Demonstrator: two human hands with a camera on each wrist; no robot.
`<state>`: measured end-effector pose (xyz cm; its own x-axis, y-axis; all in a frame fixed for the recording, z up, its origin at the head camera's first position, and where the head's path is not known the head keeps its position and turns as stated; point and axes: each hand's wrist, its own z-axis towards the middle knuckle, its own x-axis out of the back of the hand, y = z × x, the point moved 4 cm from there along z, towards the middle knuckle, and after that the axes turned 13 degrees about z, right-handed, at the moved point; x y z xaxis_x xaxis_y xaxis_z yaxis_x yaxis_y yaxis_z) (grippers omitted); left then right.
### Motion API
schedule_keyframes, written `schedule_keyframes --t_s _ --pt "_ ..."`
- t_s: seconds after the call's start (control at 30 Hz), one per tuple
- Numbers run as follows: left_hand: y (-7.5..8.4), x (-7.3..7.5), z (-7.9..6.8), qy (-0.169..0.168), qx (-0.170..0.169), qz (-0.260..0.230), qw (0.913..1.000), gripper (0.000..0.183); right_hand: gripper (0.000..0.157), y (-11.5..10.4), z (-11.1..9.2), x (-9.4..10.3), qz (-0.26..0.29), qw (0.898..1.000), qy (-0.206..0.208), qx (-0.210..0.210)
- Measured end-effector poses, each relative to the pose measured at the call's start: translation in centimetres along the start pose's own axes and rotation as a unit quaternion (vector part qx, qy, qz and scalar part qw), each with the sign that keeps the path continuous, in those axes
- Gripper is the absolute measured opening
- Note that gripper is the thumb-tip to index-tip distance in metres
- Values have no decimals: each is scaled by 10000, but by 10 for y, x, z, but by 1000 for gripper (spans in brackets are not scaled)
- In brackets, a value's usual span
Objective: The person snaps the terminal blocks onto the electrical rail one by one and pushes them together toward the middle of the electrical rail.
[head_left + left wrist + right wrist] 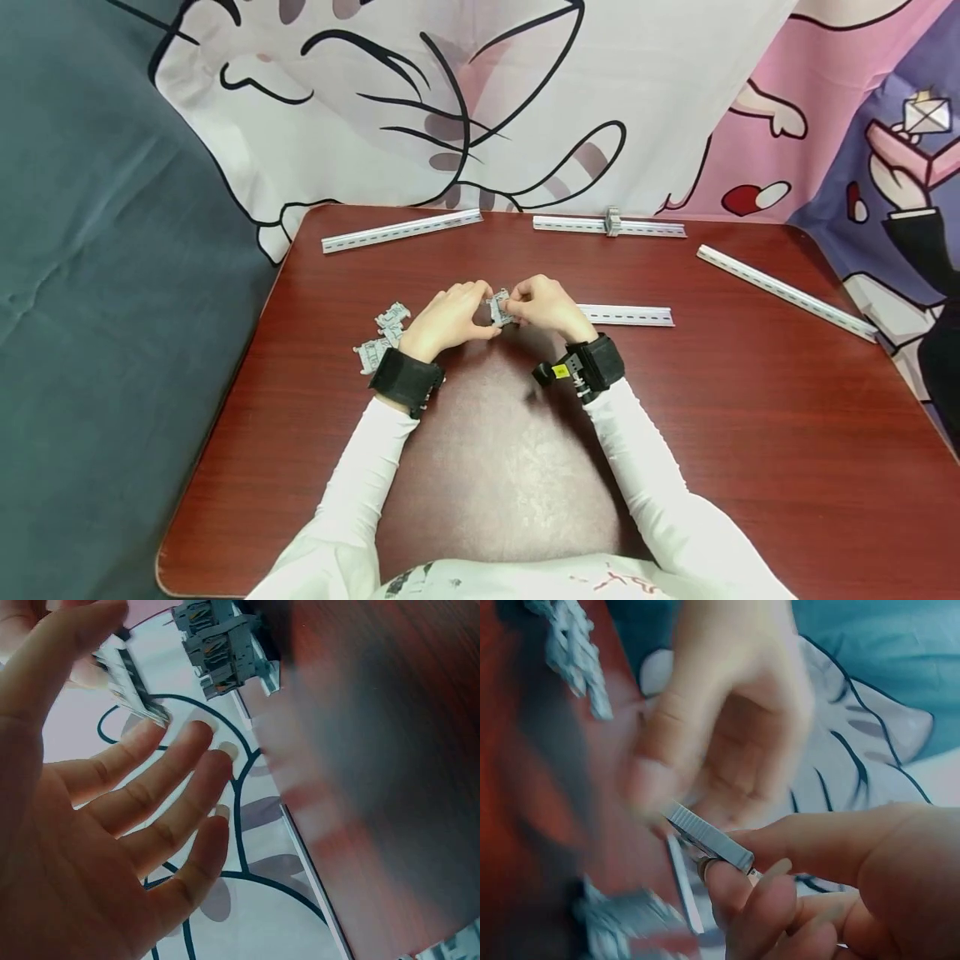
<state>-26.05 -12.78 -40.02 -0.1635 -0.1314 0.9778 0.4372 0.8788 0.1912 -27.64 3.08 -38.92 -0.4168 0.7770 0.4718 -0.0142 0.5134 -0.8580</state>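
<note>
In the head view, my left hand [448,321] and right hand [546,307] face each other at the table's middle. Between them is a small grey terminal block [498,308]. My right fingers pinch this block by its sides in the right wrist view, its ridged edge [714,838] uppermost. Spread and only slightly bent, the left fingers lie close to the block's ends; contact is unclear. Other terminal blocks [219,649] sit on a slotted metal rail [628,315], whose left part the right hand hides in the head view.
Several loose terminal blocks [375,352] lie left of the left hand. Along the far side are a left rail [401,232] and a middle rail [562,224] bearing one block [613,222]. Another rail [786,292] slants at the right. A printed cloth [525,100] hangs behind the table.
</note>
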Motion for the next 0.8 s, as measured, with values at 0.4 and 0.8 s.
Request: schedule_keyframes --t_s 0.4,0.8 --pt "6 -28 1 -587 95 6 9982 49 20 68 -41 97 -1270 9841 1146 -487" --pt "21 -33 15 -990 -39 355 9944 49 21 104 -71 157 -1960 9568 1873 -1049"
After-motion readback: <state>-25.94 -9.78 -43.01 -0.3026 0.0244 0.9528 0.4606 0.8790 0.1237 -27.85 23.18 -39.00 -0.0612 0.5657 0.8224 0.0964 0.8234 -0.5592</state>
